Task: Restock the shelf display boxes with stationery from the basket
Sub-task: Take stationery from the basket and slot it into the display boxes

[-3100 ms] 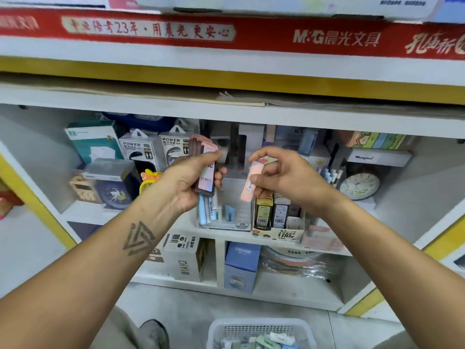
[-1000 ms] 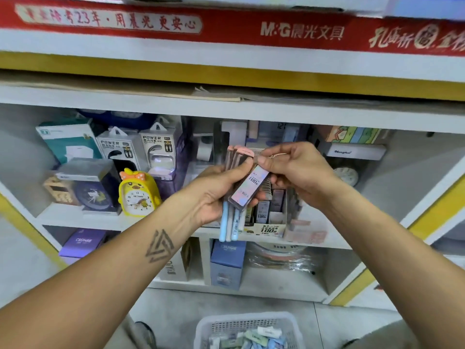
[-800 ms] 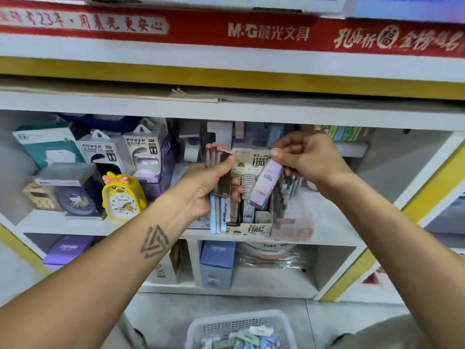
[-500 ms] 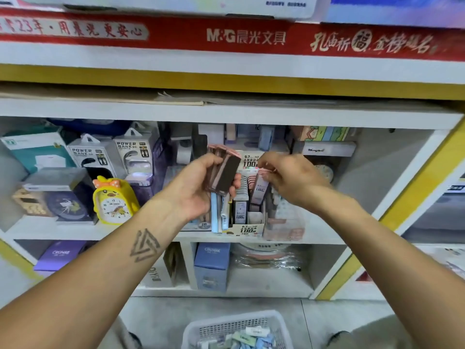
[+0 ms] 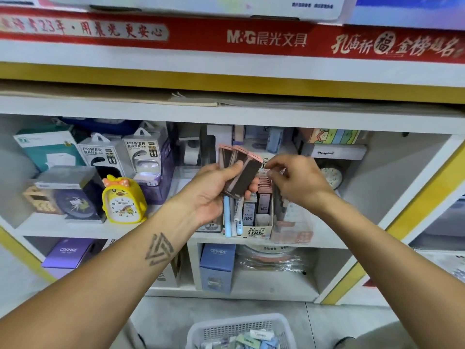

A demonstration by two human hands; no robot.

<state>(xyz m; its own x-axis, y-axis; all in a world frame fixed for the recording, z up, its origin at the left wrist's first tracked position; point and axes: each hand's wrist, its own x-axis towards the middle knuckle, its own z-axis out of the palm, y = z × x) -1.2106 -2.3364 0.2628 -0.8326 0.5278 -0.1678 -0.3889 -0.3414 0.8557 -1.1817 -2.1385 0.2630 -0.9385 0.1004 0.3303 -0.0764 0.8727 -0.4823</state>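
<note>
We grip lead packs [image 5: 240,172] w/ left hand [image 5: 214,195]; right hand [image 5: 294,182], fingers curled, grip unclear, above display box [image 5: 259,231].

Fan of slim dark lead packs [image 5: 239,172] with pink tops, held upright-tilted before the shelf; pale blue and white pens [image 5: 230,217] hang below them; display box [image 5: 259,217] on shelf, packs standing inside; white basket [image 5: 241,331] on floor, holding pastel erasers.

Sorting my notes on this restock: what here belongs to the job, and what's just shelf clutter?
Job: lead packs in left hand; right hand; display box; basket.
Clutter: yellow duck clock; power bank packs; blue box.
</note>
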